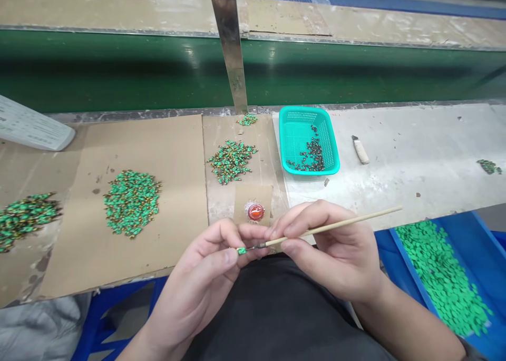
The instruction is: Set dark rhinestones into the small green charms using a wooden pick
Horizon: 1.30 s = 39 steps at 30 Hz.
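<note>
Between the thumb and fingers of my left hand (pixel 211 266) is a small green piece (pixel 241 251). My right hand (pixel 332 250) grips a thin tool with a pale wooden handle (pixel 351 222), and its dark fine tip meets the green piece or comes very close to it. Just beyond my hands, a little round container of red-orange liquid (pixel 256 212) sits on a cardboard square. Past it lies a pile of small green and gold pieces (pixel 232 161), with a larger similar pile (pixel 132 203) to the left.
A turquoise basket (pixel 284 155) holds small dark pieces. A utility knife (pixel 360 150) lies to its right. At lower right, a blue bin (pixel 474 245) contains many green pieces. A metal post (pixel 233 55) rises behind the piles. Another green-gold pile (pixel 29 218) is at far left.
</note>
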### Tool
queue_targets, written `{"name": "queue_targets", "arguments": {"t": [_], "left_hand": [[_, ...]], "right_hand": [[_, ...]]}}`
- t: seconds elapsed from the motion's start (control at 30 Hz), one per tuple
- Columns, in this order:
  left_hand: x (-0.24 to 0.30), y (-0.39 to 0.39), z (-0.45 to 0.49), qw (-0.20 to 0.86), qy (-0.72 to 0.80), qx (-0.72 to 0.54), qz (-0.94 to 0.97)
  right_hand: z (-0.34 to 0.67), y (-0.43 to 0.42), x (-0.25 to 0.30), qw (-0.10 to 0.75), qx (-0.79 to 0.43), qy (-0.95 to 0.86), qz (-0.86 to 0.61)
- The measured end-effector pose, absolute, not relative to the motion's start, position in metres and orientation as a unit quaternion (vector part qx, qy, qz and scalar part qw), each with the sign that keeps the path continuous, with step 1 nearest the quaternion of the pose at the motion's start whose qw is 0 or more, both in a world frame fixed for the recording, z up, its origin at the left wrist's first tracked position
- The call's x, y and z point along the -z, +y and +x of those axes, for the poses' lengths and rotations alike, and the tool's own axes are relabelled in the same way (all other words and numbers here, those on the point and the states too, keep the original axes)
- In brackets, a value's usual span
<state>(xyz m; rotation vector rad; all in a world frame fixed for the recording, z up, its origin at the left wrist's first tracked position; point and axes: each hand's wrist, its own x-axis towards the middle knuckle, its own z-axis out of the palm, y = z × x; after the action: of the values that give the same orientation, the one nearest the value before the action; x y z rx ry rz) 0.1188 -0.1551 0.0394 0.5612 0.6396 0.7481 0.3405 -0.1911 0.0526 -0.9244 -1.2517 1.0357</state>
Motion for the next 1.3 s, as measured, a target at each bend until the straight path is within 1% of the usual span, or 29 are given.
{"name": "queue_targets", "arguments": {"t": [1.3], "left_hand": [[-0.0365,-0.1573,0.1167,0.835,0.318,-0.355,0.274]], "right_hand": [[0.3413,-0.1918,-0.0526,0.592,-0.452,-0.541,-0.391]]}}
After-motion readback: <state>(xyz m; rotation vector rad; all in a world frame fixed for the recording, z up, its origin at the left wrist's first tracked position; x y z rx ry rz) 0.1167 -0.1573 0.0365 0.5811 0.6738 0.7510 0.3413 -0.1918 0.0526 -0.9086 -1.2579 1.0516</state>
